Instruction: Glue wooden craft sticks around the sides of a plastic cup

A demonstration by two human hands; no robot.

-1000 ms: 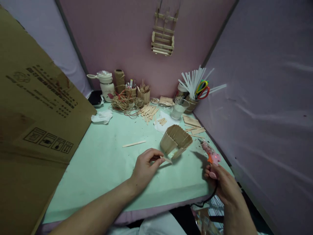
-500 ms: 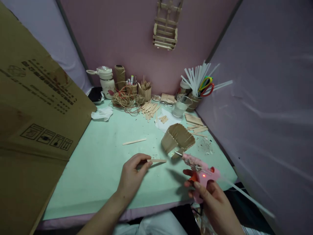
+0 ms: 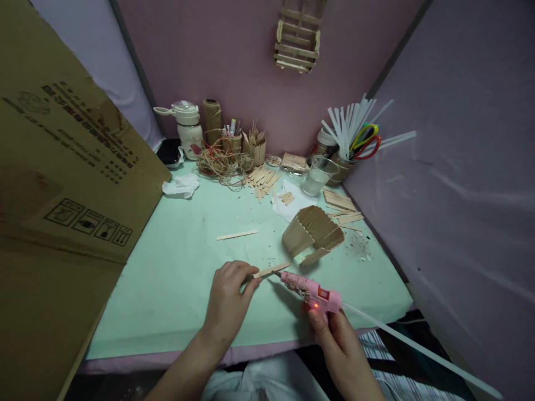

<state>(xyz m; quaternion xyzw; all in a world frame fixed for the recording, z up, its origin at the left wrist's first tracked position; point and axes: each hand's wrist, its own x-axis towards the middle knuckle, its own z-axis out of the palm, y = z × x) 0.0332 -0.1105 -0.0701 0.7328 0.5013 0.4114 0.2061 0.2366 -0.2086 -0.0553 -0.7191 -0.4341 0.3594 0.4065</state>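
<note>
Between the thumb and fingers of my left hand (image 3: 231, 295) is one end of a wooden craft stick (image 3: 271, 270), its free end pointing right. My right hand (image 3: 340, 345) grips a pink hot glue gun (image 3: 311, 291) with a red light on and a long white glue stick (image 3: 418, 345) trailing from its back. The nozzle is at the craft stick, near its middle; whether they touch I cannot tell. Just behind the nozzle sits a basket made of craft sticks (image 3: 297, 233), with a gap low in its near side. Another craft stick (image 3: 236, 235) lies flat farther left.
A large cardboard box (image 3: 75, 223) walls off the left. Along the back are a bottle (image 3: 190, 136), tangled twine (image 3: 225, 167), loose craft sticks (image 3: 262, 181), a clear cup (image 3: 317, 177) and a pot holding glue sticks and scissors (image 3: 345, 167). Crumpled tissue (image 3: 181, 186) lies back left.
My right hand has brought the glue gun left, from in front of the basket to the craft stick. The craft stick in my left hand has tilted, its right end now higher.
</note>
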